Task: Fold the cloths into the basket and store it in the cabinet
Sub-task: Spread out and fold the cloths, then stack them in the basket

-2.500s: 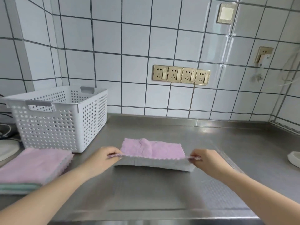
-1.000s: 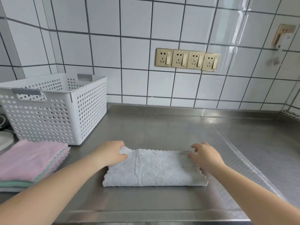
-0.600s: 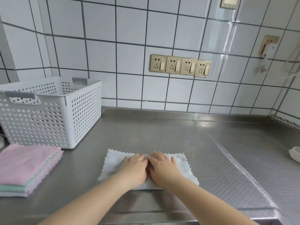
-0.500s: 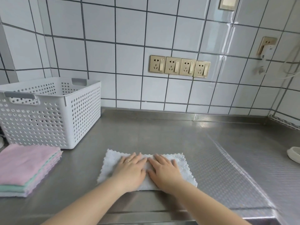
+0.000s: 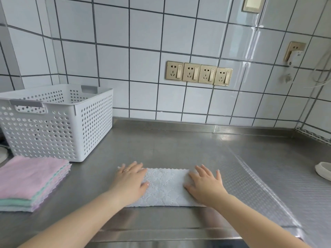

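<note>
The steel tabletop (image 5: 179, 149) carries everything, and I place things by the one white perforated basket (image 5: 59, 126), which stands upright at the back left with its open top up. Just in front of the basket, at its left, lies one stack of cloths (image 5: 30, 178), pink on top with green and lilac edges showing beneath; I cannot count its layers. To the right of the basket and nearer to me lies one folded pale cloth (image 5: 166, 187), flat, its long axis running left to right, its scalloped edge on the far side. My two hands lie on it: my left hand (image 5: 129, 183) presses its left end and my right hand (image 5: 206, 185) its right end, fingers straight and spread, so neither grip clasps anything.
</note>
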A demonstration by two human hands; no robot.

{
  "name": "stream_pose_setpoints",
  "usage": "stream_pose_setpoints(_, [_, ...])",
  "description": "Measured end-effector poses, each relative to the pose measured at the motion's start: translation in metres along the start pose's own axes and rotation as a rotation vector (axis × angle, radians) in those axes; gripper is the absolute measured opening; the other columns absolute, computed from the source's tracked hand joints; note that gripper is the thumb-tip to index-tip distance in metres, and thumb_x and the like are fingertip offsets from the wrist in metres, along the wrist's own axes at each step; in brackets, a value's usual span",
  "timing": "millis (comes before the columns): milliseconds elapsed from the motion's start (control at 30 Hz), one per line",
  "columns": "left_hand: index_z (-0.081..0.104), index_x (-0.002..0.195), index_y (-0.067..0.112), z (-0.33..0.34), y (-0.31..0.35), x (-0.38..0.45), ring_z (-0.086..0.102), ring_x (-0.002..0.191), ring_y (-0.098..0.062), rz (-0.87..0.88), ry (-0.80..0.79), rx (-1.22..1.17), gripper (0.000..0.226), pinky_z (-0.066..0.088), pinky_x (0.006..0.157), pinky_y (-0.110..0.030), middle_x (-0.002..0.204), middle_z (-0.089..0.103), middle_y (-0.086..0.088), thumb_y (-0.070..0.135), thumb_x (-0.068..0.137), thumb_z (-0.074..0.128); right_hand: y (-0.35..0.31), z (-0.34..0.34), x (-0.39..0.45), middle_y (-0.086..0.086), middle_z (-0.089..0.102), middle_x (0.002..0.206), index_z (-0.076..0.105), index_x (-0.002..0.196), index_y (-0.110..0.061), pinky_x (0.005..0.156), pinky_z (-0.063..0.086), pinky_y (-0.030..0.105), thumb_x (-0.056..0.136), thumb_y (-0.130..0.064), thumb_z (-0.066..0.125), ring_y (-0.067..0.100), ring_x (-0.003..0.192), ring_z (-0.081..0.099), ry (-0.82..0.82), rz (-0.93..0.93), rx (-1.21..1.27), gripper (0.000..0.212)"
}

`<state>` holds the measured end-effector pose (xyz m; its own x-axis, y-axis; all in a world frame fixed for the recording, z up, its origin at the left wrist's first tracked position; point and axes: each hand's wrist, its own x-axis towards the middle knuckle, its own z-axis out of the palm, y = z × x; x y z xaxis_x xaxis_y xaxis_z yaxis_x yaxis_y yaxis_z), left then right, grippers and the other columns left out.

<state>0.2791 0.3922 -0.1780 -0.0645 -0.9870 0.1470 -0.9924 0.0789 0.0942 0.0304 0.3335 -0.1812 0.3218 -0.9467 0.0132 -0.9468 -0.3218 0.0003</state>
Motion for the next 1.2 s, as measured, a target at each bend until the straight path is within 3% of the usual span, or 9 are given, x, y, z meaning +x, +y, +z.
stream_pose_setpoints(100, [0.058, 0.122, 0.03, -0.012, 0.034, -0.014, 0.046, 0.12, -0.012, 0.291, 0.115, -0.119, 0.036, 0.028, 0.106, -0.025, 0.126, 0.056, 0.009, 0.044, 0.091, 0.045, -0.022, -0.011, 0.009, -0.007, 0.023, 0.154, 0.04, 0.138, -0.03, 0.115, 0.001, 0.052, 0.097, -0.035, 0.036, 0.012, 0.145, 0.012, 0.082, -0.171, 0.066, 0.042])
stream_pose_setpoints(200, [0.061, 0.114, 0.029, -0.014, 0.06, -0.028, 0.05, 0.106, -0.018, 0.413, 0.051, -0.029, 0.032, 0.038, 0.091, -0.03, 0.111, 0.059, 0.006, 0.045, 0.089, 0.048, -0.048, -0.013, 0.015, -0.006, 0.04, 0.143, 0.048, 0.128, -0.029, 0.114, 0.004, 0.049, 0.097, -0.021, 0.034, 0.017, 0.133, 0.036, 0.034, -0.254, 0.161, 0.036])
stream_pose_setpoints(500, [0.058, 0.108, 0.019, -0.009, 0.064, -0.03, 0.052, 0.103, -0.027, 0.364, 0.098, 0.161, 0.027, 0.042, 0.085, -0.038, 0.107, 0.057, -0.005, 0.015, 0.09, 0.039, -0.059, -0.011, 0.027, 0.0, 0.044, 0.133, 0.045, 0.126, -0.033, 0.11, 0.017, 0.051, 0.093, -0.015, 0.038, 0.023, 0.123, 0.044, -0.035, -0.265, -0.033, 0.038])
stream_pose_setpoints(700, [0.061, 0.059, 0.029, -0.024, 0.033, -0.048, 0.059, 0.054, -0.007, 0.489, 0.12, 0.138, 0.023, 0.045, 0.05, -0.014, 0.06, 0.058, 0.014, 0.025, 0.044, 0.078, -0.044, -0.016, 0.012, 0.001, 0.046, 0.125, 0.045, 0.128, -0.033, 0.099, 0.03, 0.039, 0.093, -0.014, 0.036, 0.025, 0.114, 0.046, 0.039, -0.309, -0.114, 0.04])
stream_pose_setpoints(900, [0.06, 0.06, 0.031, -0.032, -0.007, -0.057, 0.056, 0.049, -0.003, 0.453, 0.186, 0.143, 0.033, 0.048, 0.054, -0.013, 0.062, 0.057, 0.018, 0.026, 0.043, 0.089, -0.034, -0.02, -0.024, 0.0, 0.057, 0.115, 0.059, 0.111, -0.022, 0.085, 0.035, 0.029, 0.092, -0.019, 0.038, 0.025, 0.103, 0.055, 0.095, -0.379, 0.005, 0.028])
stream_pose_setpoints(1000, [0.063, 0.064, 0.032, -0.036, -0.015, -0.059, 0.058, 0.057, 0.0, 0.431, 0.177, 0.053, 0.034, 0.05, 0.062, -0.015, 0.071, 0.061, 0.021, 0.02, 0.047, 0.09, -0.034, -0.018, -0.043, 0.0, 0.059, 0.112, 0.062, 0.108, -0.02, 0.083, 0.037, 0.029, 0.09, -0.016, 0.039, 0.025, 0.1, 0.056, 0.098, -0.429, 0.077, 0.03])
stream_pose_setpoints(1067, [0.066, 0.081, 0.032, -0.038, -0.015, -0.058, 0.061, 0.083, -0.001, 0.428, 0.111, 0.024, 0.023, 0.046, 0.084, -0.019, 0.092, 0.063, 0.021, 0.018, 0.069, 0.079, -0.029, -0.017, -0.053, -0.001, 0.056, 0.117, 0.062, 0.114, -0.022, 0.088, 0.037, 0.029, 0.09, -0.017, 0.04, 0.023, 0.107, 0.053, 0.118, -0.472, 0.089, 0.033])
stream_pose_setpoints(1134, [0.059, 0.114, 0.035, -0.033, -0.02, -0.058, 0.042, 0.123, 0.003, 0.429, 0.006, 0.006, 0.03, 0.019, 0.109, -0.02, 0.131, 0.049, 0.022, 0.018, 0.09, 0.054, -0.02, -0.017, -0.061, -0.005, 0.044, 0.136, 0.054, 0.128, -0.029, 0.103, 0.029, 0.027, 0.091, -0.022, 0.04, 0.016, 0.126, 0.041, 0.091, -0.518, 0.111, 0.04])
stream_pose_setpoints(1200, [0.041, 0.138, 0.035, -0.033, -0.023, -0.063, 0.008, 0.137, 0.015, 0.439, -0.176, -0.046, 0.051, -0.004, 0.114, -0.019, 0.15, 0.018, 0.027, 0.019, 0.09, 0.044, -0.01, -0.016, -0.068, -0.011, 0.022, 0.154, 0.036, 0.141, -0.038, 0.117, 0.009, 0.03, 0.092, -0.031, 0.04, 0.005, 0.142, 0.014, 0.013, -0.579, 0.105, 0.05])
